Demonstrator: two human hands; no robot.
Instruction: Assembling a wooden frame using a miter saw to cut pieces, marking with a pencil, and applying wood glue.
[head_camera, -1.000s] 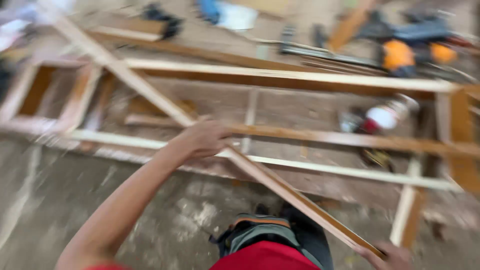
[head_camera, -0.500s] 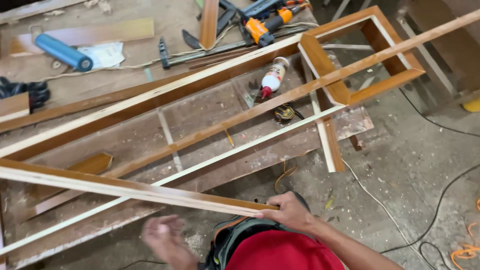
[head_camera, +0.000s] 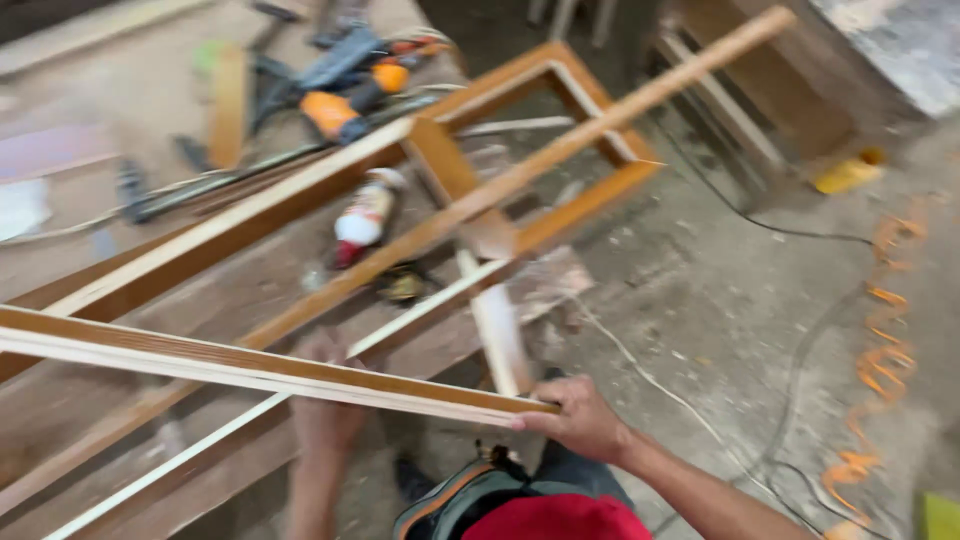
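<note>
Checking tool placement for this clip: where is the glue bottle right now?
In the head view the glue bottle lies on its side left of centre, inside the long wooden frame, just below the orange power tool and well above both hands.

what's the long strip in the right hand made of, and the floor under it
The long strip held by the right hand looks like wood: pale raw faces with a brown edge, probably stained, and straight grain lines. The left hand is beneath it; whether it touches is unclear. The floor seems bare concrete: grey, matt, mottled and dusty.
</note>
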